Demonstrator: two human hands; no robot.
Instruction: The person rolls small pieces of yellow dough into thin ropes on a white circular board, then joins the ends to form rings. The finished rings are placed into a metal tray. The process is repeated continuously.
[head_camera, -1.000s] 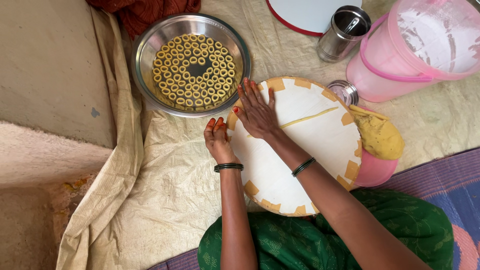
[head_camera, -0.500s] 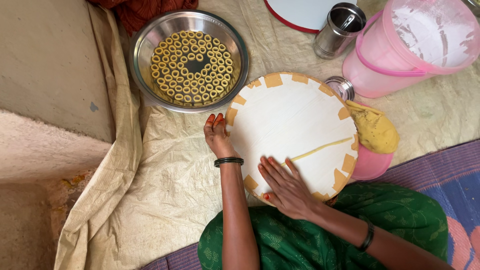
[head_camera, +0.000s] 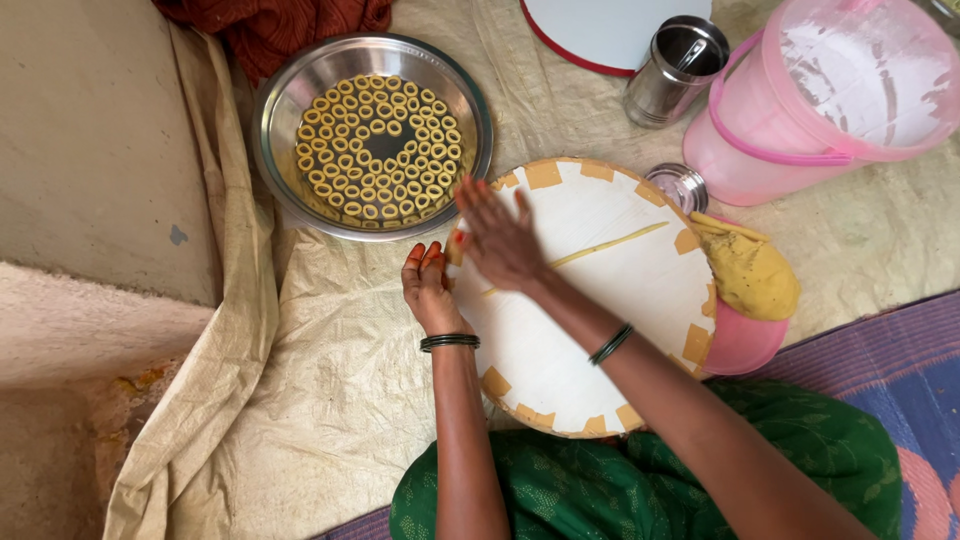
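Far left: bare wall face, then a beige sheet (head_camera: 330, 400) spread over the floor. A red cloth (head_camera: 280, 25) lies bunched at the top edge, touching the rim of a steel tray (head_camera: 275, 100). The tray holds small dough rings (head_camera: 375, 145) packed in concentric circles, with a bare spot at the centre.

Below the tray: left hand (head_camera: 430, 285), fingers curled, gripping the left edge of a round white board (head_camera: 600, 320). Dark bangles on the wrist.

Just right of it: right hand (head_camera: 500, 240), flat and open, fingers spread, palm down on the board's upper left part. It presses on a thin dough strand (head_camera: 610, 243) that runs out from under the palm diagonally across the board. The hand grips nothing.

Right edge of the board: a yellow dough lump (head_camera: 750, 270) sits on a pink bowl (head_camera: 745, 345), partly under the board.

Top: a white plate (head_camera: 600, 30) with red rim, a steel cup (head_camera: 675, 75), and a small steel lid (head_camera: 682, 185) near the board.

Far right: a pink bucket (head_camera: 800, 120). Green cloth (head_camera: 800, 440) over the person's lap below.
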